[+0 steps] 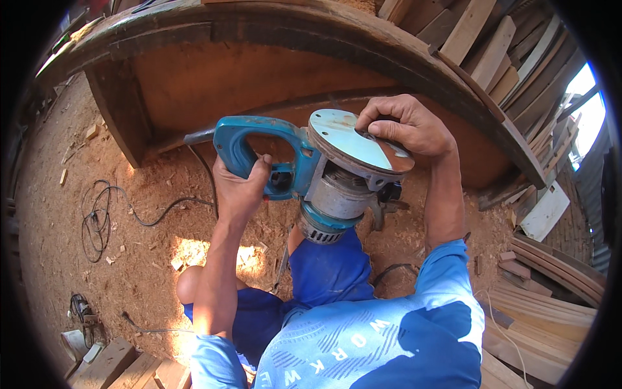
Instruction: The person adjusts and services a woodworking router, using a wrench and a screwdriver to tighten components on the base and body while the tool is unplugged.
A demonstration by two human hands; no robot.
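I hold a teal and grey electric power tool [324, 194] upside down over my lap, its round metal base plate [353, 142] facing up. My left hand [240, 188] grips the teal loop handle [249, 146] from below. My right hand [405, 126] rests on the far edge of the base plate, fingers curled over its rim. The tool's grey motor body points down toward my blue shorts [324, 272].
A large curved wooden frame [311, 32] stands in front of me on a sawdust-covered floor [129, 194]. A black cable [103, 220] lies coiled at the left. Stacked planks [551, 311] sit at the right, more boards [486, 45] lean behind, and wood blocks [129, 369] lie lower left.
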